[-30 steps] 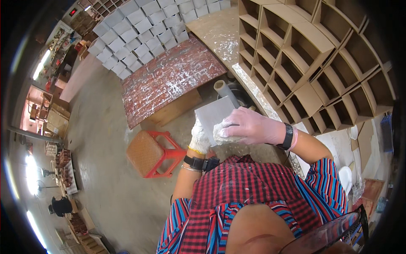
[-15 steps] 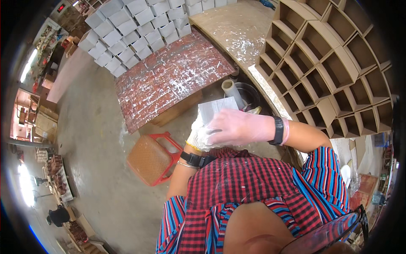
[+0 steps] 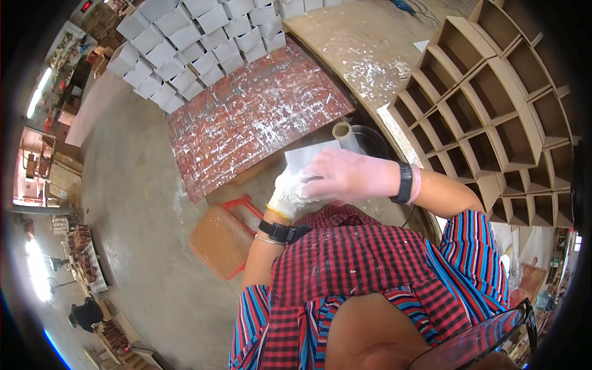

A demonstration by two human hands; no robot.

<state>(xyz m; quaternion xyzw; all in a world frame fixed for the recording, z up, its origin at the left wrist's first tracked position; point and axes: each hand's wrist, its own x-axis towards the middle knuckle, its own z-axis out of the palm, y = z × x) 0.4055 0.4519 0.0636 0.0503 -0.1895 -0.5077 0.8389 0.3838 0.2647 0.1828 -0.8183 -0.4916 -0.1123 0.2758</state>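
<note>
A pale grey-white box point(image 3: 305, 154) is held up in front of my chest. My left hand point(image 3: 287, 190), in a white knit glove with a yellow cuff edge, grips it from the left and below; its fingers are mostly hidden. My right hand point(image 3: 346, 176), in a thin pink glove, lies bent over the near side of the box, fingers curled and touching it. Whether these right fingers pinch anything besides the box is hidden. The box's lower part is behind my hands.
A red table point(image 3: 246, 117) smeared with white bears stacked white boxes point(image 3: 209, 40). A cardboard roll point(image 3: 345, 137) stands by a dark basin point(image 3: 372, 142). Right is a brown compartment rack point(image 3: 487, 105); left, a stool point(image 3: 221, 240) with a woven-look seat. A pale worktop point(image 3: 354, 46) lies beyond.
The view has shifted, so the rack and stool sit slightly lower and farther right. Both hands remain on the box, my right one slightly farther over it.
</note>
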